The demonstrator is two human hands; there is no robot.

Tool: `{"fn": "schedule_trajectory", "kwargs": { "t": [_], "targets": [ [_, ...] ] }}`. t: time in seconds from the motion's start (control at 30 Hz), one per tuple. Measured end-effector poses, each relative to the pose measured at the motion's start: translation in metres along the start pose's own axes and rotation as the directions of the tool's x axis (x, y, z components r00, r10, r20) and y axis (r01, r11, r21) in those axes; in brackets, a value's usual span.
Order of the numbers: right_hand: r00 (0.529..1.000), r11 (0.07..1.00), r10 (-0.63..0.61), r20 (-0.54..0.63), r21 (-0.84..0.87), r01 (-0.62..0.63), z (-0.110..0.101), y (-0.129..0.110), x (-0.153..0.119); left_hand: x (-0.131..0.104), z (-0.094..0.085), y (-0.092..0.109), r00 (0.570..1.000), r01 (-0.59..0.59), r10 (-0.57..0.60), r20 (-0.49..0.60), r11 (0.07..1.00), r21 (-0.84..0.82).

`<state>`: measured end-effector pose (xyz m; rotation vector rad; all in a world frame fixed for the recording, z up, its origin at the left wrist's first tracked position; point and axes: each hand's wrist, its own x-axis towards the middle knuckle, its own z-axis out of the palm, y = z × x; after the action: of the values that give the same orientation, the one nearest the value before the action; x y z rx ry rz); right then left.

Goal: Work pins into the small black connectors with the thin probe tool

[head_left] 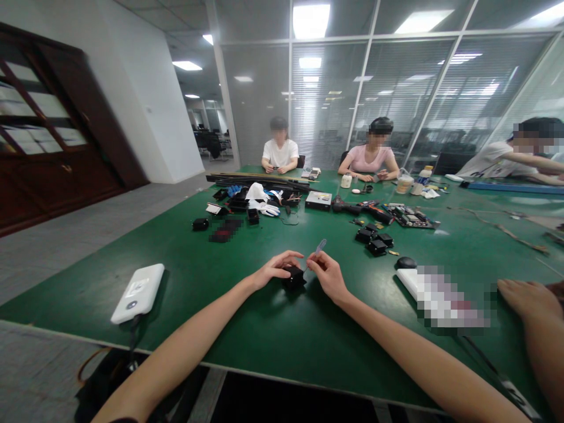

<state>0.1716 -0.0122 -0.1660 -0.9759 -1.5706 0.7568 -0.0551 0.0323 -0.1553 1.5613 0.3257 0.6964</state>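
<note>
A small black box (294,278) rests on the green table in front of me. My left hand (274,270) grips it from the left, with the thumb on the near side and the fingers bent over the top. From the right, my right hand (328,275) pinches a thin tool with a pale translucent handle (321,244). The handle sticks up past my fingers, and the tool's lower end reaches down at the right side of the box. Its exact tip is too small to make out.
Several black boxes (376,245) lie ahead to the right, near a circuit board (409,216) and a power drill (346,205). White power banks (140,292) flank me. A neighbour's hand (524,296) rests at the right. Gloves (263,208) and parts are piled ahead; people sit opposite.
</note>
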Motion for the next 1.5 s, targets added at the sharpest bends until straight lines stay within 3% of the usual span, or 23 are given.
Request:
{"fn": "schedule_trajectory", "kwargs": {
  "t": [0.3, 0.5, 1.3, 1.5],
  "targets": [
    [1.0, 1.0, 0.028, -0.007, 0.012, -0.027, 0.001, 0.003, 0.0, 0.0, 0.0, 0.0, 1.0, 0.002, -0.002, -0.009, 1.0, -0.007],
    [0.996, 1.0, 0.016, -0.092, -0.014, -0.017, 0.0, 0.002, 0.002, 0.0, 0.0, -0.001, 1.0, 0.003, -0.003, -0.013, 1.0, -0.005],
    [1.0, 0.998, 0.02, -0.02, 0.054, -0.019, 0.0, 0.005, 0.003, 0.0, 0.0, -0.001, 1.0, -0.016, 0.016, 0.012, 1.0, 0.008],
    [0.999, 0.997, 0.032, -0.027, 0.075, -0.029, 0.0, 0.007, 0.003, 0.002, -0.006, -0.014, 0.999, -0.033, 0.033, 0.021, 0.999, -0.029]
  ]
}}
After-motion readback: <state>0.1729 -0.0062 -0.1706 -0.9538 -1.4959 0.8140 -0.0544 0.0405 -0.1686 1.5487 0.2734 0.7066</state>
